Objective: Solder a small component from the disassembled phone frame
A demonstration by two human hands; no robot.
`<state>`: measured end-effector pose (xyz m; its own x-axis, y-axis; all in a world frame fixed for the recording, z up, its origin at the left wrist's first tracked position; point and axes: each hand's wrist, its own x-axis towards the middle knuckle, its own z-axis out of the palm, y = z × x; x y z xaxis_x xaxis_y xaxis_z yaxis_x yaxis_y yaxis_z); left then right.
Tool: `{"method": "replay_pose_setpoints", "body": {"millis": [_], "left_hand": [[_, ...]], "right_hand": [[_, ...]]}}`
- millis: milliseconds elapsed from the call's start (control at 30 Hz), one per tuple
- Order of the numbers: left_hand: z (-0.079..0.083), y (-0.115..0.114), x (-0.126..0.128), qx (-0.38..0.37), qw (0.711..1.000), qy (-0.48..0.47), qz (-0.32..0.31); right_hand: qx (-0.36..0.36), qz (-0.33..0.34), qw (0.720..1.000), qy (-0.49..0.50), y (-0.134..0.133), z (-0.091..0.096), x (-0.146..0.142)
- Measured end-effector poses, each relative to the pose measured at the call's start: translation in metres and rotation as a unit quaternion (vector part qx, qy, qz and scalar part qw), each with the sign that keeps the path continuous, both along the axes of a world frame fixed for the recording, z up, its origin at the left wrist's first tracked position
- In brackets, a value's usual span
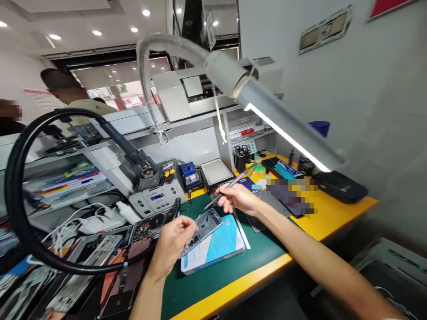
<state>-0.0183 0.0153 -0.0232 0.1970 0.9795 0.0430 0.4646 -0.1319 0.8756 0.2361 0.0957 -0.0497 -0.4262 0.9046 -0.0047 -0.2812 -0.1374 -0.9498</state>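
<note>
My left hand [176, 238] is closed at the left edge of an opened phone frame [209, 224], its thumb and fingertips pinched there. Part of that edge is hidden behind the fingers. The frame lies aslant on a white and light-blue box [222, 244], which rests on a green mat [267, 242]. Above the frame's far end, my right hand [238, 198] grips a slim grey pen-like tool [238, 178]. The tool's pointed tip hangs left of the fingers, close to the frame's upper edge; I cannot tell if it touches.
A lit tube lamp [283, 120] hangs over the bench. At left, a thick black hose [16, 191] loops in front of a grey rework station [156, 200]. Dismantled phones [86, 258] crowd the lower left. A black case [340, 186] lies at right; a person [80, 95] is beyond the shelf.
</note>
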Motion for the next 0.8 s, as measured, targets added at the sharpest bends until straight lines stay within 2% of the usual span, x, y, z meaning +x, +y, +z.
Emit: {"method": "replay_pose_setpoints", "body": {"millis": [167,267,333,400,500,567,700,733,800], "left_hand": [[-0.005,0.025,0.003,0.028,0.999,-0.030,0.004],[-0.016,0.025,0.007,0.100,0.995,-0.007,0.021],[-0.024,0.021,0.010,0.176,0.983,0.021,0.040],[-0.030,0.017,0.012,0.272,0.959,0.061,0.053],[-0.034,0.014,0.013,0.413,0.901,0.125,0.040],[-0.036,0.012,0.014,0.478,0.864,0.157,0.020],[-0.035,0.010,0.016,0.559,0.799,0.220,0.002],[-0.035,0.009,0.016,0.566,0.792,0.230,0.002],[-0.035,0.007,0.016,0.556,0.796,0.238,-0.001]], "right_hand": [[0.046,-0.052,0.996,0.059,-0.014,0.006,0.000],[0.055,-0.064,0.994,0.072,-0.023,0.003,-0.011],[0.062,-0.063,0.994,0.064,-0.030,0.000,-0.020],[0.080,-0.069,0.993,0.047,-0.036,-0.003,-0.028],[0.094,-0.071,0.993,0.029,-0.041,-0.005,-0.033],[0.081,-0.051,0.995,0.025,-0.043,-0.004,-0.033],[0.067,-0.021,0.997,0.018,-0.046,-0.002,-0.030],[0.065,-0.019,0.998,0.018,-0.046,-0.002,-0.029],[0.059,-0.017,0.998,0.014,-0.047,0.000,-0.029]]}}
